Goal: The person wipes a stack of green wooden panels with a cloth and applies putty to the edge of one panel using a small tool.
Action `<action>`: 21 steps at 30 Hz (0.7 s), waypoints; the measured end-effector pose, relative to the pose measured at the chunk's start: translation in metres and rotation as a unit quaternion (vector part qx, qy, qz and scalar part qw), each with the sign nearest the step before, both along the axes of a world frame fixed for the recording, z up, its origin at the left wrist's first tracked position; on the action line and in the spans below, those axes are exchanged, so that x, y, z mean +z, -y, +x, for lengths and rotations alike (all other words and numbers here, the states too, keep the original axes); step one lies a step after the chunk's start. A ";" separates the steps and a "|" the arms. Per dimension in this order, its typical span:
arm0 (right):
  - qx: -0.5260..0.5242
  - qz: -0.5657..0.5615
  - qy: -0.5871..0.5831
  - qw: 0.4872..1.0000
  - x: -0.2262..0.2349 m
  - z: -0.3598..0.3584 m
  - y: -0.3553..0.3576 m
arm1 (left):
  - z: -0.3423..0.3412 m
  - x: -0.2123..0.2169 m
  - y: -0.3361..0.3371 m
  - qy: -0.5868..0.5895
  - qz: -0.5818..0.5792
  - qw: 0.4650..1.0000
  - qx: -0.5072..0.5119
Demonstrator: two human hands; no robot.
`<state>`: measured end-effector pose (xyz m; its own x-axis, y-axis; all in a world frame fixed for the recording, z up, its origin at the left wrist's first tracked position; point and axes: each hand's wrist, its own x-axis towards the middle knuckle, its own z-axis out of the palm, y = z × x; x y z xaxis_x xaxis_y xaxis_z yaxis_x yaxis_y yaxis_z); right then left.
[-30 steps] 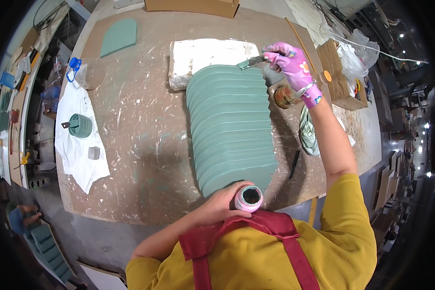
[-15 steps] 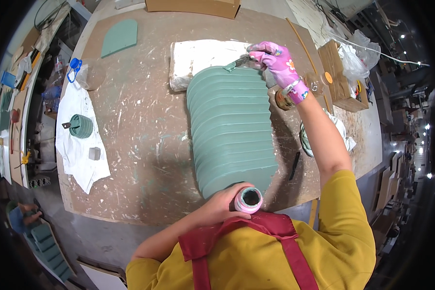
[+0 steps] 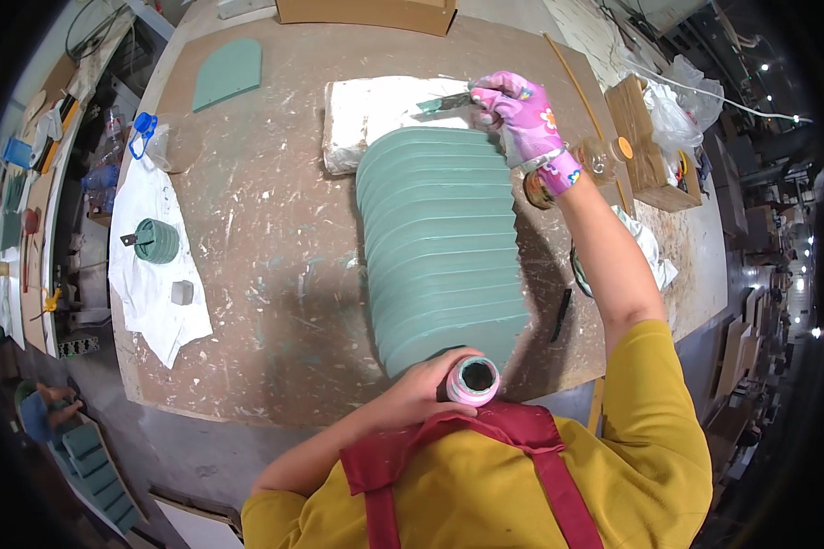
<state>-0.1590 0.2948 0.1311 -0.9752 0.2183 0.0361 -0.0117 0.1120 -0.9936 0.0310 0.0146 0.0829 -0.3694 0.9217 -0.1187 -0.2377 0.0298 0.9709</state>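
Note:
A large green piece with rows of overlapping ridges (image 3: 439,242) lies along the middle of the table, its far end by a white padded block (image 3: 362,114). Beyond that end, my right hand (image 3: 522,119), in a pink flowered glove, grips a paintbrush (image 3: 444,103) with green on its tip. The brush points left over the white block; whether it touches cannot be told. My bare left hand (image 3: 426,382) is wrapped around a small pink and white bottle (image 3: 472,395) at the near end. Its open mouth shows dark green inside.
On a white cloth (image 3: 151,302) at left stand a green ridged pot (image 3: 158,241) and a small grey block (image 3: 182,293). A green arched panel (image 3: 229,73) lies far left. Jars (image 3: 600,157), a wooden box (image 3: 650,151) and a black strip (image 3: 561,316) are at right.
The brush has come off the far edge of the ridged piece and swung left and outward over the white block. My left hand keeps the bottle in about the same place.

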 end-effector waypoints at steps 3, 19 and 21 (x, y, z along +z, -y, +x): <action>-0.016 -0.030 0.028 0.999 0.010 0.008 -0.001 | 0.000 0.000 0.000 -0.001 0.003 1.000 0.005; 0.010 -0.082 0.034 0.996 0.025 0.038 -0.010 | 0.002 -0.003 0.000 -0.032 -0.013 0.999 0.002; 0.009 -0.073 0.051 0.996 0.027 0.040 -0.011 | 0.003 -0.005 0.001 -0.036 -0.008 0.999 0.005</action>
